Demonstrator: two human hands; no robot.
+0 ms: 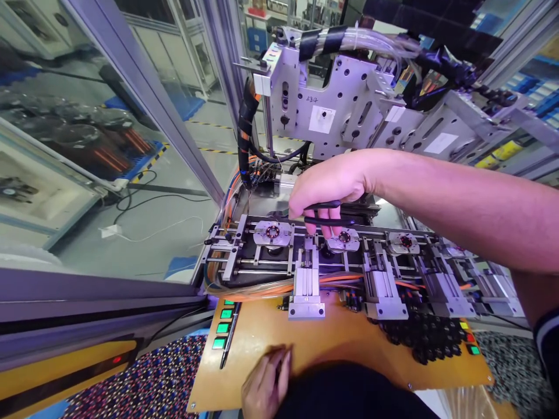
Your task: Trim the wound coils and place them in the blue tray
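I face a long silver metal fixture (307, 285) of rods and squared blocks; before it lies a smooth tan board (349, 343). Over the fixture, my right hand (325, 189) arches; before it, my left hand (265, 381) has fingers bent together — on what, I can't tell. My right fingers clasp slim black-handled pliers (343, 222) above the fixture — its small ring (272, 227) gleams coppery.

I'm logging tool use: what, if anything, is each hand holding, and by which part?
The right hand holds a plier-like tool by its black handles. Nothing shows in the left hand, but its palm is hidden.
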